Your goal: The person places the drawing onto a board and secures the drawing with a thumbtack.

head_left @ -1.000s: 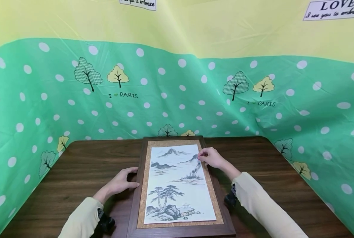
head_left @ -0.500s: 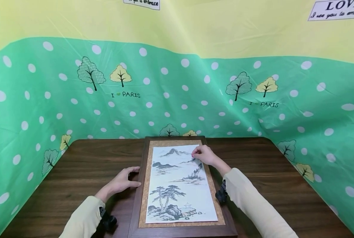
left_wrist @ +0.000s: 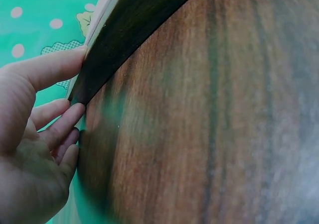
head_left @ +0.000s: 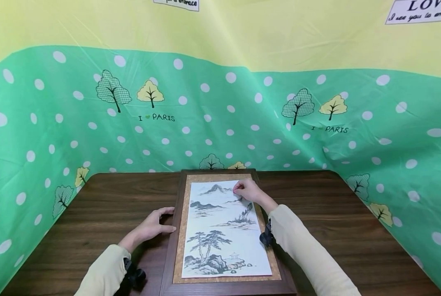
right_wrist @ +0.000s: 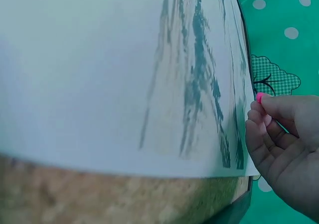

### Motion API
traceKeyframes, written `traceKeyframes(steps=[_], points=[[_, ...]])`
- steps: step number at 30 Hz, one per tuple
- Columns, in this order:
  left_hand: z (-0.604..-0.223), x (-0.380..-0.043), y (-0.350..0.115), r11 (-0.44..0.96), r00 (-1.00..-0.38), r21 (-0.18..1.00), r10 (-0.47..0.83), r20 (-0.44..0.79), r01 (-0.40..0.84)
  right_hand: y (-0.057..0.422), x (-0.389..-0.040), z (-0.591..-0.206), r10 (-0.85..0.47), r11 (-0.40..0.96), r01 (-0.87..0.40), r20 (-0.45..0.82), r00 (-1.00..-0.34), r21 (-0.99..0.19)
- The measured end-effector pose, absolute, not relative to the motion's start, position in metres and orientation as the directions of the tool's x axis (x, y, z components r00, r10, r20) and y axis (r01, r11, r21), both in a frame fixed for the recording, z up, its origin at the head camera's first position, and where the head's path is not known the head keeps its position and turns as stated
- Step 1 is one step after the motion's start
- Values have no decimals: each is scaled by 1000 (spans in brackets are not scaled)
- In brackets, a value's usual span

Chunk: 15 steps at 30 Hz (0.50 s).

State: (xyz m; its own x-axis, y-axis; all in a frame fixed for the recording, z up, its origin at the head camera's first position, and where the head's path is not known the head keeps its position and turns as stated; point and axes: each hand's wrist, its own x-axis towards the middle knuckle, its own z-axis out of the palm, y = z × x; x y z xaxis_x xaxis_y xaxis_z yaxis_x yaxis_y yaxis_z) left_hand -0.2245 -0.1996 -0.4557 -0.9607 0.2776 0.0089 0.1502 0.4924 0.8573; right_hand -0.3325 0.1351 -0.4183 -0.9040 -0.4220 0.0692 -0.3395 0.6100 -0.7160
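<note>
A brown-framed cork board [head_left: 274, 269] lies on the table, bearing a white sheet [head_left: 242, 242] with an ink landscape of mountains, pines and a small pavilion. My right hand [head_left: 251, 191] is over the sheet's upper right part, its thumb and index finger pinching a small pink push pin [right_wrist: 260, 97]. The pin's point is hidden. At the board's left side my left hand [head_left: 152, 224] touches the frame's outer edge with spread thumb and fingertips. In the left wrist view its thumb and fingers [left_wrist: 67, 119] meet the dark frame edge [left_wrist: 112, 45].
Dark wood-grain table [head_left: 105, 205] surrounds the board on both sides. Behind and around it hangs a green and yellow cloth [head_left: 191, 135] with white dots and printed trees. A strip of bare cork [head_left: 220, 177] shows around the sheet.
My right hand has moved left across the upper part of the sheet, from near its right edge, still pinching the push pin. The left hand stays at the frame; the view has shifted slightly.
</note>
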Motion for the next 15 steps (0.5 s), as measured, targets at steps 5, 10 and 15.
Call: traceKeyframes(steps=[5,10,15], points=[[-455,-223,-200,515,-961,844,276,3,151,129,-337,-418,-423,601,-336,67,-903,-726],[-455,-224,-200,517,-962,842,272,7,152,123,-343,-421,-389,592,-296,56,-920,-750],[-457,-225,-200,514,-963,845,268,9,150,120,-350,-428,-320,585,-237,49,-946,-775]])
